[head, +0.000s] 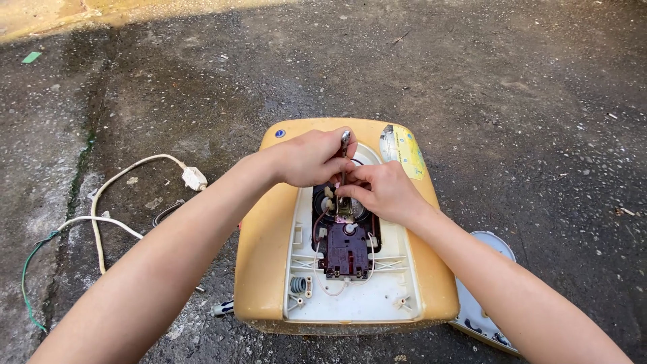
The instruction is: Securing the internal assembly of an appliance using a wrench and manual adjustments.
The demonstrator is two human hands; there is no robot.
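Both hands meet over the open yellow water heater [269, 256] lying on the concrete: left hand [311, 156] clamps a screwdriver [344, 158] handle, right hand [381, 190] pinches its shaft. Stiff, light tool, best gripped at the handle; its long axis stands nearly upright, tip down toward the dark thermostat block [345, 251].

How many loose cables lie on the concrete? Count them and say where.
2. A thick white cable with a plug curves left of the yellowed plastic appliance casing; a thin green wire loops at far left. Others may hide beneath the arms.
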